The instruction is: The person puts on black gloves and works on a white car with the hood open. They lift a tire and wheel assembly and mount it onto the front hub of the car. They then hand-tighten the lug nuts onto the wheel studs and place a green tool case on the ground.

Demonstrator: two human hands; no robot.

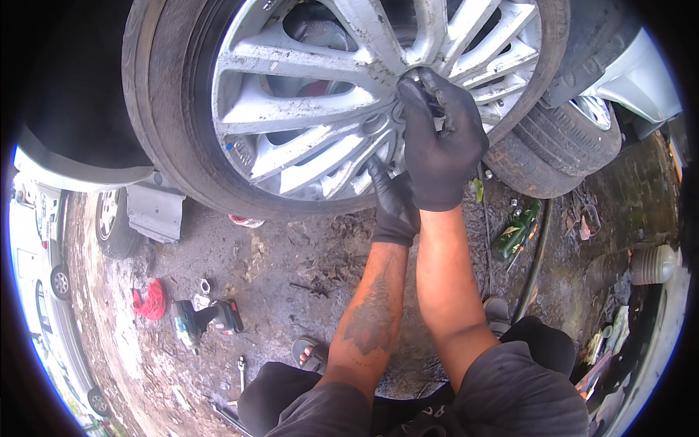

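In front of me a silver multi-spoke alloy wheel (306,62) with a black tire (171,109) sits upright at the car. My right hand (445,142), in a black glove, is at the wheel's centre with its fingers closed against the hub area. A small bright spot shows at the fingertips, but what they hold is too small to make out. Lower down, my left hand (397,207), also gloved in black, rests by the lower spokes with a digit stretched out along them. Part of it is hidden behind my right hand and wrist.
On the dirty ground at left lie a teal-and-black cordless impact driver (200,320), a red cloth (149,300) and a ratchet (242,371). Two loose tires (535,156) lie to the right. A green bottle (518,231) and a dark hose (536,262) are near them. Cars are parked far left.
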